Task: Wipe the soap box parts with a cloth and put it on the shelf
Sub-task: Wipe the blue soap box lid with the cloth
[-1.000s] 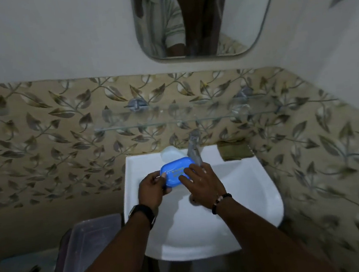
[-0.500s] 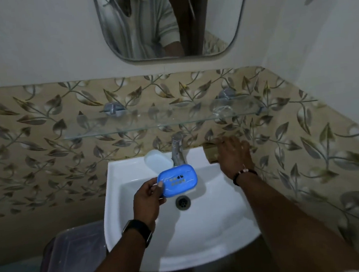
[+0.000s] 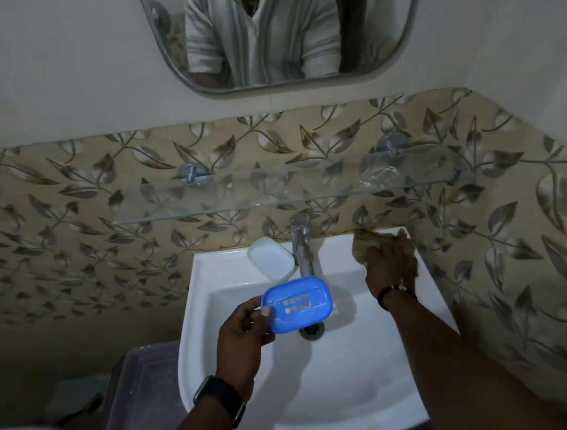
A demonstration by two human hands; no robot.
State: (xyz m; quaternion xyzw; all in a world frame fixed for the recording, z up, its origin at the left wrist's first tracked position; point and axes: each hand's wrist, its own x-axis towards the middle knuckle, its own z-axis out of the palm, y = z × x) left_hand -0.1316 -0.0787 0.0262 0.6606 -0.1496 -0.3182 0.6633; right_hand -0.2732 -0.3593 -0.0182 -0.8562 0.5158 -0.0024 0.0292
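Just above the basin's bowl, the blue soap box tray (image 3: 297,304) is being held by its left end, pinched between the thumb and curled fingers of the left hand (image 3: 242,331). The tray is being kept tilted slightly, its slotted face turned up toward the camera, and it is being carried over the drain (image 3: 311,330), clear of the porcelain. A dark watch (image 3: 219,397) is being worn on that wrist.

At the back right corner of the white sink (image 3: 311,394), a brown cloth (image 3: 368,245) is being gripped by the right hand (image 3: 391,267), whose fingers are being closed around the bunched fabric; whether the cloth is being lifted off the rim or is resting on it cannot be told. A beaded bracelet (image 3: 393,291) is being worn at that wrist.

On the sink's back edge, just left of the tap (image 3: 302,247), the pale soap box lid (image 3: 270,258) is being left lying, apart from both hands. Above the tap, the glass shelf (image 3: 273,195) is being carried on two metal brackets against the leaf-patterned tiles, with something clear and crumpled lying near its right end. Higher up, a striped shirt is being reflected in the mirror (image 3: 398,50)
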